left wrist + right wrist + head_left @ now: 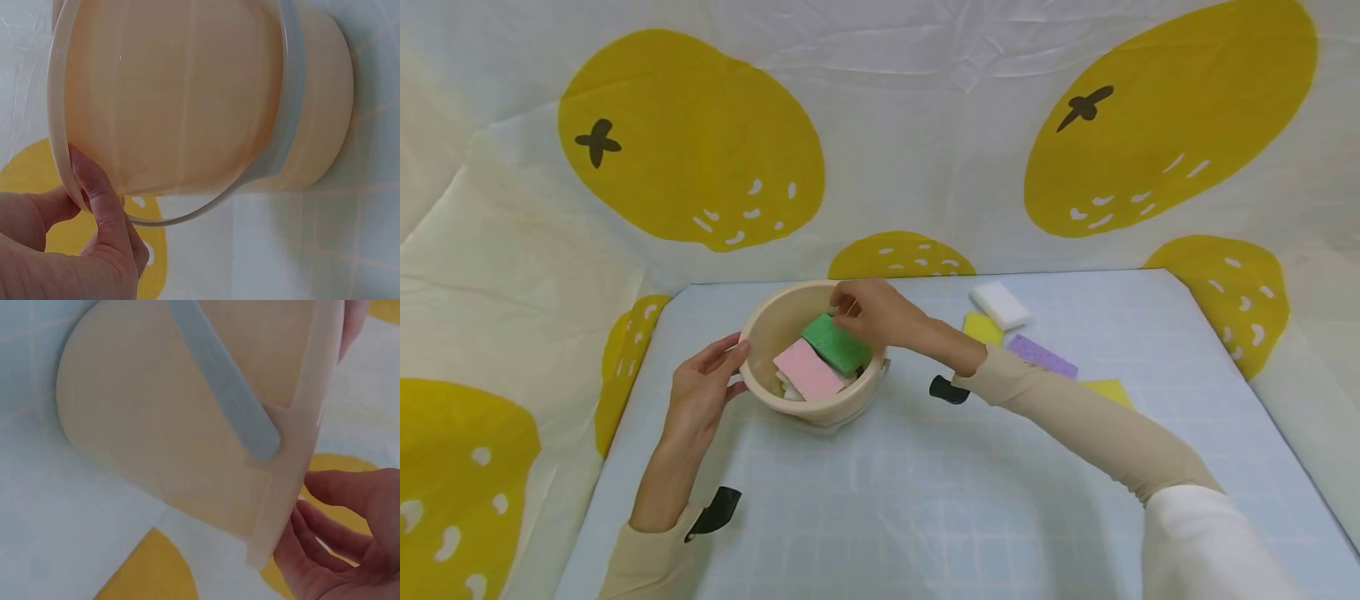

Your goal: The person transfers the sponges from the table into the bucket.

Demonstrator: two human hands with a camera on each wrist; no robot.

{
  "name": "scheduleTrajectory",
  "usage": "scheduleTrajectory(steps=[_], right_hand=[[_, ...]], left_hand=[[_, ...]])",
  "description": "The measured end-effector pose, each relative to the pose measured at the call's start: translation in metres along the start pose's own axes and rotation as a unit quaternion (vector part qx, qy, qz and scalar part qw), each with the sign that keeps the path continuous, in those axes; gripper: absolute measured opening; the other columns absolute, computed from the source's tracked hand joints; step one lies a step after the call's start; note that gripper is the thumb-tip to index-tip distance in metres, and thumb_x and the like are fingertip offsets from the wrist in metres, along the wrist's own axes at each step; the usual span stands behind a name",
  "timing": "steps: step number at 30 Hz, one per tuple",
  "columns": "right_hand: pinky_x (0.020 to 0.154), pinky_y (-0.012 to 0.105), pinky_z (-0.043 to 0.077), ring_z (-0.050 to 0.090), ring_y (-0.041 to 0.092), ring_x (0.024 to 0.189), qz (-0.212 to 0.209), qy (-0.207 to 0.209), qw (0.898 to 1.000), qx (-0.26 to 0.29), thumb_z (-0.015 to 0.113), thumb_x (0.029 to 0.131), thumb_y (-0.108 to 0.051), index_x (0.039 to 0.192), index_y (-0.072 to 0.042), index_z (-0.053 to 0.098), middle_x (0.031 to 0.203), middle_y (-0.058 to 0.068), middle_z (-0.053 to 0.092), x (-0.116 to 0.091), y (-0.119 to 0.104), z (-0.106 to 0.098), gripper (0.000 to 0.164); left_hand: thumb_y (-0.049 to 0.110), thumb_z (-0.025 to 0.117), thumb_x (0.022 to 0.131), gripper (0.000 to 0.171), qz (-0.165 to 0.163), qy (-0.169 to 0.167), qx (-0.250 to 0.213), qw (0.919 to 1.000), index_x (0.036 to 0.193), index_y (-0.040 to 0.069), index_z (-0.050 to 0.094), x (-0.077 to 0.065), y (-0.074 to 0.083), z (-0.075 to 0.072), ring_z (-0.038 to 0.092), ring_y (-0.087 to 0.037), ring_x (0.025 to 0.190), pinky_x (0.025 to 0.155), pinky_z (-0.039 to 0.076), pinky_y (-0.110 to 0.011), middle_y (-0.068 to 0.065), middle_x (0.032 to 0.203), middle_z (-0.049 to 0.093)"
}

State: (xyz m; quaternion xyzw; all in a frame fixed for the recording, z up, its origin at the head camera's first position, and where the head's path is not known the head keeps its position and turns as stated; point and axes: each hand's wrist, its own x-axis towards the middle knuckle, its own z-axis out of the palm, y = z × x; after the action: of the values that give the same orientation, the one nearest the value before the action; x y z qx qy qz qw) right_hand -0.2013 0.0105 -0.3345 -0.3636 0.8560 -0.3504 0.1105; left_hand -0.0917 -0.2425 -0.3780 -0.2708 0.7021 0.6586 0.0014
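Observation:
A cream bucket (760, 333) stands on the table with its grey handle (206, 203) hanging down in front. My left hand (700, 387) grips the rim at the left, the thumb inside the wall. Inside lie a green sponge (837, 343), a pink sponge (808, 369) and something whitish (788, 388) partly hidden beneath. Over the far right part of the bucket opening hovers my right hand (880, 312), fingers loosely bent close to the green sponge. No thing shows between its fingers; the right wrist view has the rim hiding the fingertips.
To the right of the bucket lie a white sponge block (1000, 306), a yellow sponge (982, 327), a purple sponge (1042, 356) and another yellow piece (1108, 391), partly behind the right sleeve. A patterned white sheet (917, 125) rises behind the table (880, 517).

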Motion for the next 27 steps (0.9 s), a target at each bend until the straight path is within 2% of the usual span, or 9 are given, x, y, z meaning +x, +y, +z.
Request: scheduleTrajectory(steps=[10,16,27], right_hand=[[0.087,0.032,0.058,0.067,0.024,0.096,-0.008,0.071,0.996,0.051,0.071,0.097,-0.005,0.112,0.005,0.070,0.103,0.012,0.071,-0.011,0.017,-0.015,0.018],[0.088,0.033,0.058,0.067,0.024,0.096,0.011,0.095,0.993,0.068,0.071,0.097,-0.010,0.111,0.000,0.071,0.103,0.011,0.071,-0.022,0.030,-0.024,0.017],[0.094,0.037,0.057,0.067,0.025,0.100,0.049,0.125,0.987,0.087,0.072,0.098,-0.014,0.117,0.000,0.068,0.108,0.012,0.071,-0.045,0.057,-0.039,0.024]], left_hand=[[0.041,0.074,0.094,0.061,-0.004,0.000,-0.009,0.9999,0.147,0.015,0.058,0.001,-0.001,-0.001,0.064,-0.012,0.101,0.081,0.059,-0.019,-0.006,0.135,0.062],[0.040,0.076,0.093,0.061,0.001,-0.002,-0.018,0.9998,0.145,0.013,0.059,0.001,-0.001,-0.001,0.065,-0.011,0.099,0.080,0.059,-0.020,-0.005,0.130,0.064],[0.039,0.077,0.092,0.064,0.008,-0.012,-0.029,0.9995,0.146,0.011,0.058,0.001,-0.002,-0.002,0.066,-0.009,0.095,0.078,0.060,-0.020,0.001,0.120,0.067]])
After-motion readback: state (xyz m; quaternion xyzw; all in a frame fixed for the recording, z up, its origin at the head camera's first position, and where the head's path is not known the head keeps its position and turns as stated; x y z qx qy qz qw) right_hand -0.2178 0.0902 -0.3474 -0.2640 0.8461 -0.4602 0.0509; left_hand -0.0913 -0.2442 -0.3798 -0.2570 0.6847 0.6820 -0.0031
